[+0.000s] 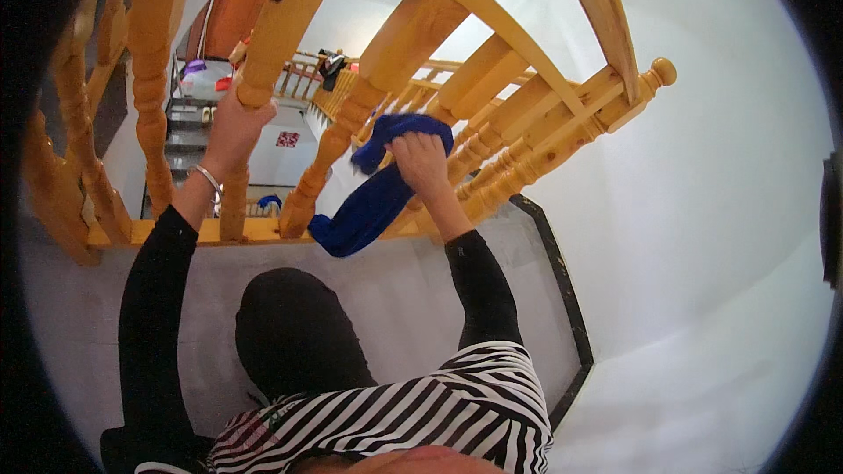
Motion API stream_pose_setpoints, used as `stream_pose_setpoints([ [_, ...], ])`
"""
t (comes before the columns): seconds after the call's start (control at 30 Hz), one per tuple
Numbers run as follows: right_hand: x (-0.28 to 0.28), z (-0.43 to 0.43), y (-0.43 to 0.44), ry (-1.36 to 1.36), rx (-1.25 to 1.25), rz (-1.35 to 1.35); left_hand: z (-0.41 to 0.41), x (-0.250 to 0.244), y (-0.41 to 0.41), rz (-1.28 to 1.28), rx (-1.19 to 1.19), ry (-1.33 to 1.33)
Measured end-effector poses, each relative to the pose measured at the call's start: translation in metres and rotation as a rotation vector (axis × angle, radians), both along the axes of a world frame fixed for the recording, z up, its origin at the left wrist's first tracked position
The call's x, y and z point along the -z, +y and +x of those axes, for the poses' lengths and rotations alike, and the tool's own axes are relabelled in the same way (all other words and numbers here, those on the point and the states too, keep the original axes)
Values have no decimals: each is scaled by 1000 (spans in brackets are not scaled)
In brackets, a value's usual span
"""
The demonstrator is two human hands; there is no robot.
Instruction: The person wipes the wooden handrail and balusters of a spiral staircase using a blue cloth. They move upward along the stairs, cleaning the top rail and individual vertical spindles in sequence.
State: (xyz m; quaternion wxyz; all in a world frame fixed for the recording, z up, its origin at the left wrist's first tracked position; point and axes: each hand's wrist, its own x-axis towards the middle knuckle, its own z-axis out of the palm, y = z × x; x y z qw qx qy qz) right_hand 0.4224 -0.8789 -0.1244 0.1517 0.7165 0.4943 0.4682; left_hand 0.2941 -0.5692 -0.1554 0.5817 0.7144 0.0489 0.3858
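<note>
My left hand (236,125) grips a turned wooden baluster (284,20) of the stair railing, just below its square upper block. A silver bangle (207,180) circles that wrist. In my right hand (419,159) is a blue cloth (369,214), bunched and pressed against a baluster right of the middle. One end of the cloth wraps up over the baluster's turned part, while the other hangs down towards the bottom rail (260,231). My right fingers are curled over the cloth, so part of the baluster behind it is hidden.
Further balusters (150,79) stand at left. A corner post with a round finial (662,71) meets the white wall (691,210) at right. Dark skirting (573,303) edges the grey floor (421,303). Beyond the railing, stairs (188,138) lie lower down, and dark cloth (331,69) hangs on another railing.
</note>
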Motion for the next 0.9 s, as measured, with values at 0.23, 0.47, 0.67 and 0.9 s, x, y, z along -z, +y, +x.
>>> stream_pose_setpoints([
  [0.23,-114,39,-66,391,-93,1055,2,-2,4,54,-120,46],
  [0.47,-47,26,-10,1519,-731,1225,10,8,9,15,-72,14],
  [0.67,168,33,1,1838,-369,1015,6,14,6,63,-172,83],
  [0.9,258,97,-53,950,299,302,10,17,23,-6,-57,-3],
])
